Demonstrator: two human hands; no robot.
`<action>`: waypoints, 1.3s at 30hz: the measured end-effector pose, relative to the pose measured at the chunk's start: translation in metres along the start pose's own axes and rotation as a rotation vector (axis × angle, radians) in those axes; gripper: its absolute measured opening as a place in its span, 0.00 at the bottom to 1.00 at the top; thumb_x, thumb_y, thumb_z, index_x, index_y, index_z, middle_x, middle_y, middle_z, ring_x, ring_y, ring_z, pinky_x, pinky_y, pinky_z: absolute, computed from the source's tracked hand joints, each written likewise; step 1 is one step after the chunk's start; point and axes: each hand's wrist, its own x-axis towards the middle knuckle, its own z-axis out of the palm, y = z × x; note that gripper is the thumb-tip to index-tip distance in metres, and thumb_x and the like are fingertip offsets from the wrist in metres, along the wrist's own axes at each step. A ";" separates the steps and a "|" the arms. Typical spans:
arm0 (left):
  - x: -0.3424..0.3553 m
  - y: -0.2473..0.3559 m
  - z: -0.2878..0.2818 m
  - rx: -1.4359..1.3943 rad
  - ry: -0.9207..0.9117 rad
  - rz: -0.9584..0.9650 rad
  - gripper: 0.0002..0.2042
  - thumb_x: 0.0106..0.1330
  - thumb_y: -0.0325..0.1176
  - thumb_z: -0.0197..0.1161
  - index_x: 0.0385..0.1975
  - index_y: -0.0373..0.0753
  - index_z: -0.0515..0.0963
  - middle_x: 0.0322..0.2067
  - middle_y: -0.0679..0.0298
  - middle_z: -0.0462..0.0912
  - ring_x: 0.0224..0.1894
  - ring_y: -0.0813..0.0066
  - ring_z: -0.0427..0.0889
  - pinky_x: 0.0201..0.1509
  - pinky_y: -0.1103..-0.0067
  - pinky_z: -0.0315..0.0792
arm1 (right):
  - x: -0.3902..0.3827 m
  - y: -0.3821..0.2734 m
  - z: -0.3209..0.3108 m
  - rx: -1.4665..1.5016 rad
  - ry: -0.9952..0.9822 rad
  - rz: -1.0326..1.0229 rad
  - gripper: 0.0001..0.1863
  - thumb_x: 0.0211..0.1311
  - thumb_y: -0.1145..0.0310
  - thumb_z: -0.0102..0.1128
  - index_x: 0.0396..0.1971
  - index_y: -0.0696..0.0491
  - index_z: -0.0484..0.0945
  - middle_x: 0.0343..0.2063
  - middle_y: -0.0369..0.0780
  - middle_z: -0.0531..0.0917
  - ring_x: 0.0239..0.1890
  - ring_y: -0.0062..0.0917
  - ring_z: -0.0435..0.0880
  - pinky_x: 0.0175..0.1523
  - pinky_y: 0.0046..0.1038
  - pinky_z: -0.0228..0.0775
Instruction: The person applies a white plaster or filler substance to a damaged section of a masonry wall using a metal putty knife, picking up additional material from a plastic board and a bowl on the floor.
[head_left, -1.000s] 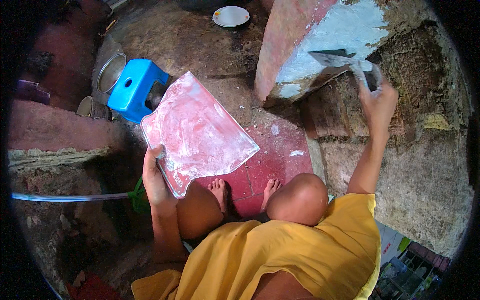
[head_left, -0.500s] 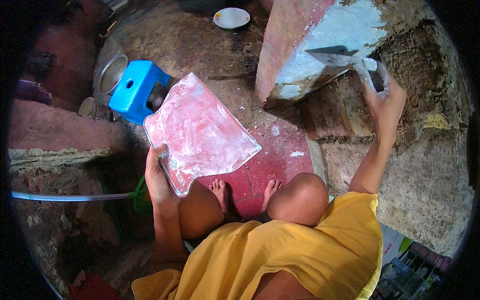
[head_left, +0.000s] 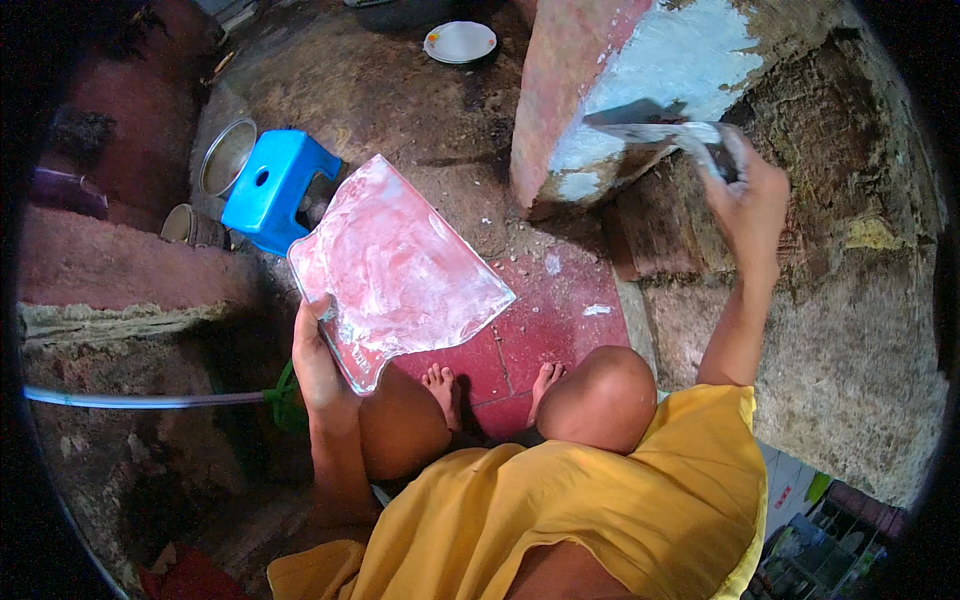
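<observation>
My left hand (head_left: 320,368) grips a flat pink board (head_left: 400,262) by its narrow lower-left end, thumb on top. White paste is smeared thinly over the board's face. At the right, my right hand (head_left: 752,200) is closed round a putty knife (head_left: 655,131), with white paste on the fingers. The knife's blade points left and lies at the white coated patch (head_left: 690,62) on the low wall's face; whether its edge touches cannot be made out. Below the blade, a smaller white patch (head_left: 578,186) sits near the wall's lower corner.
A blue plastic stool (head_left: 278,190) stands beyond the board, beside a round metal pan (head_left: 229,156). Farther off lies a white plate (head_left: 460,42). Rough bare masonry (head_left: 820,350) runs along the right. A pale hose (head_left: 150,399) comes in from the left. My feet rest on red tiles (head_left: 490,365).
My right hand has moved a little left and down along the wall with the putty knife, whose blade now shows more edge-on. The left hand still holds the board in about the same place.
</observation>
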 end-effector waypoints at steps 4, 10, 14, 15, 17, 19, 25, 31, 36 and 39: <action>0.002 -0.002 -0.001 0.042 0.038 0.008 0.18 0.57 0.32 0.43 0.46 0.31 0.61 0.41 0.55 0.71 0.40 0.67 0.74 0.44 0.73 0.69 | 0.003 0.005 0.013 -0.031 0.046 -0.060 0.18 0.40 0.65 0.60 0.36 0.51 0.74 0.22 0.45 0.77 0.21 0.37 0.76 0.26 0.30 0.67; -0.001 0.000 0.002 0.017 -0.015 0.043 0.18 0.57 0.32 0.43 0.46 0.31 0.61 0.41 0.55 0.71 0.40 0.66 0.74 0.44 0.72 0.69 | 0.005 -0.013 -0.012 -0.043 0.094 0.019 0.15 0.42 0.63 0.59 0.34 0.48 0.73 0.20 0.43 0.77 0.21 0.37 0.75 0.26 0.30 0.67; -0.002 0.001 0.003 -0.009 -0.020 -0.005 0.18 0.57 0.32 0.43 0.46 0.31 0.61 0.41 0.55 0.71 0.40 0.66 0.74 0.43 0.73 0.69 | 0.002 -0.008 -0.007 -0.111 -0.112 -0.035 0.16 0.44 0.64 0.58 0.35 0.49 0.72 0.18 0.45 0.76 0.21 0.39 0.75 0.25 0.32 0.66; -0.001 0.001 0.003 -0.014 -0.025 -0.017 0.18 0.57 0.32 0.43 0.46 0.31 0.61 0.41 0.55 0.71 0.40 0.66 0.74 0.43 0.73 0.69 | 0.003 -0.008 -0.004 -0.106 -0.098 -0.052 0.15 0.44 0.64 0.58 0.35 0.50 0.72 0.18 0.45 0.75 0.21 0.39 0.75 0.25 0.32 0.65; -0.001 0.001 0.003 0.006 0.003 -0.015 0.18 0.57 0.32 0.43 0.46 0.31 0.61 0.40 0.55 0.71 0.39 0.66 0.74 0.43 0.73 0.69 | 0.005 -0.008 0.001 -0.088 -0.069 -0.086 0.14 0.45 0.65 0.57 0.35 0.50 0.72 0.18 0.45 0.75 0.21 0.39 0.75 0.24 0.33 0.65; 0.001 -0.002 0.002 0.017 0.053 0.019 0.18 0.55 0.34 0.45 0.44 0.30 0.62 0.37 0.55 0.72 0.34 0.66 0.75 0.34 0.74 0.70 | 0.012 -0.011 0.000 -0.096 -0.065 -0.115 0.15 0.43 0.68 0.59 0.35 0.50 0.73 0.19 0.44 0.75 0.20 0.37 0.75 0.25 0.30 0.65; 0.002 -0.003 -0.002 0.011 0.007 -0.011 0.16 0.57 0.31 0.44 0.44 0.32 0.63 0.38 0.57 0.72 0.38 0.68 0.74 0.43 0.74 0.69 | 0.030 -0.024 -0.007 -0.123 -0.022 -0.235 0.15 0.42 0.68 0.59 0.35 0.51 0.73 0.20 0.43 0.76 0.20 0.36 0.75 0.25 0.27 0.66; 0.000 0.000 -0.002 -0.022 -0.003 -0.033 0.16 0.57 0.32 0.43 0.44 0.31 0.63 0.40 0.55 0.72 0.40 0.66 0.74 0.44 0.73 0.69 | 0.026 -0.037 -0.026 -0.055 -0.001 -0.240 0.14 0.44 0.66 0.58 0.34 0.49 0.73 0.20 0.42 0.77 0.21 0.36 0.75 0.25 0.30 0.66; 0.000 0.000 0.002 -0.009 -0.006 -0.031 0.17 0.57 0.32 0.43 0.45 0.31 0.62 0.40 0.55 0.72 0.41 0.66 0.73 0.44 0.71 0.68 | 0.019 -0.025 -0.015 -0.155 -0.157 -0.205 0.15 0.43 0.67 0.57 0.35 0.48 0.72 0.20 0.43 0.76 0.23 0.37 0.75 0.27 0.34 0.67; 0.000 0.000 0.002 0.008 0.005 -0.018 0.17 0.57 0.32 0.43 0.45 0.31 0.62 0.40 0.55 0.71 0.41 0.65 0.73 0.45 0.71 0.68 | 0.024 -0.017 -0.008 -0.202 -0.114 -0.226 0.16 0.42 0.68 0.57 0.36 0.49 0.71 0.20 0.43 0.76 0.23 0.37 0.75 0.27 0.34 0.66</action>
